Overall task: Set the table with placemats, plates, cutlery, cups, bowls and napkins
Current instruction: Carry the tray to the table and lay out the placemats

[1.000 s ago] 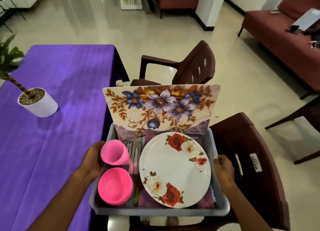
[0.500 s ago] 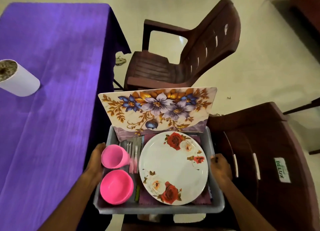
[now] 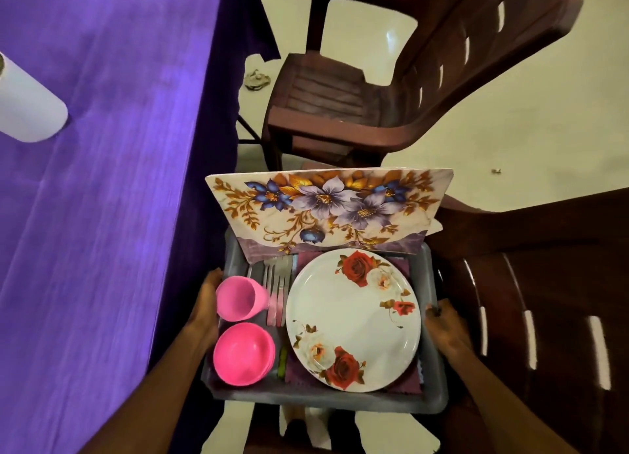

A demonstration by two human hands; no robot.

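A grey bin [image 3: 340, 401] is carried by both hands — the left hand [image 3: 204, 309] grips its left rim, the right hand [image 3: 446, 327] its right rim. Inside lie a pink bowl [image 3: 243, 353], pink cup [image 3: 238, 298], forks [image 3: 277, 288] and a rose-patterned plate [image 3: 354, 319]. A floral placemat [image 3: 326, 212] leans upright against the far wall. Left of it stretches the purple table [image 3: 102, 181] — beyond, a brown chair [image 3: 391, 89].

one plate [image 3: 354, 321], one pink cup [image 3: 236, 298], two chairs [image 3: 391, 89], one tray [image 3: 326, 399]
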